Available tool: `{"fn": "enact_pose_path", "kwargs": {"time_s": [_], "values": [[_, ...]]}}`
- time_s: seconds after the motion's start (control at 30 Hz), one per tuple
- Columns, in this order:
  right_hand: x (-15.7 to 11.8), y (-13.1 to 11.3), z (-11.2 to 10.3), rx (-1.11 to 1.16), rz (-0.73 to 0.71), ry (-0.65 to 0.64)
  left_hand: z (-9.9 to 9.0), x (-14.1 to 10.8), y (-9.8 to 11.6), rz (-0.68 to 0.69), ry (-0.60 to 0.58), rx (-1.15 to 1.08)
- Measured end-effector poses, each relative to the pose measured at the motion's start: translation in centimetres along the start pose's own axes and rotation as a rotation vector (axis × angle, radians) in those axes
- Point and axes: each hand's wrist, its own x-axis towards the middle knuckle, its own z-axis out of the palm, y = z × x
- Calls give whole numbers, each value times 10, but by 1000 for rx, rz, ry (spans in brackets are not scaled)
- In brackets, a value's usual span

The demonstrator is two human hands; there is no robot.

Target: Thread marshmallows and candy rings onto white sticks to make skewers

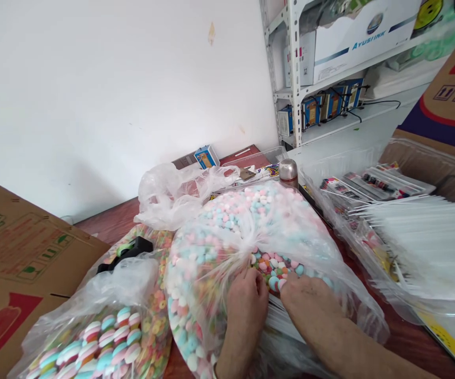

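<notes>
A large clear plastic bag of pastel pink, blue and white round candies (215, 252) fills the middle of the table, its plastic gathered into a twisted neck. Its torn opening (275, 268) shows candies directly. My left hand (247, 300) is bunched on the plastic at the opening's lower left. My right hand (304, 302) lies beside it, fingertips at the candies and the bag's edge. Under my hands, a bundle of white sticks (285, 321) shows partly, mostly hidden by the bag and my wrists.
At lower left lie a bag of swirled candies (101, 342) and a bag of ring candies (156, 316), with a black tape dispenser (128, 250) on top. To the right are a bagged stack of white sticks (417, 242), a steel flask (288, 173) and cardboard boxes (444, 100).
</notes>
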Motion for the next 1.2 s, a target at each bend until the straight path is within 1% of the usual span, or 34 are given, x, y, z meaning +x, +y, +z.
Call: {"fn": "enact_pose_path", "kwargs": {"time_s": [0.13,0.2,0.33,0.43,0.5,0.53,0.63,0.67,0.73,0.83,0.93,1.03,1.1,1.2], "values": [[1,24,15,54,-2,-16,-10,2,-7,-88,49,-342],[-4,37,26,150,2,-13,-15,4,-10,-121,53,-478],[-16,49,40,475,7,28,-15,5,-12,-177,52,-581],[-21,49,41,555,-15,24,-10,4,-12,-229,-3,-729],[-20,47,39,522,-13,17,-6,3,-12,-263,-30,-806],[-19,46,38,469,12,18,-5,3,-12,-273,-27,-813],[-13,39,38,224,91,28,-4,1,-12,-270,29,-736],[-10,36,39,148,89,40,-5,1,-13,-267,47,-708],[-5,30,39,36,38,75,-5,0,-13,-265,72,-685],[2,19,36,-63,-13,140,-6,-1,-15,-280,80,-702],[8,11,30,-89,-13,171,-5,-1,-17,-299,75,-720],[12,6,27,-45,-14,154,-5,0,-18,-305,78,-738],[15,7,28,0,-28,123,-5,1,-18,-300,82,-744],[14,14,32,36,-18,94,-7,2,-19,-303,103,-758]]}}
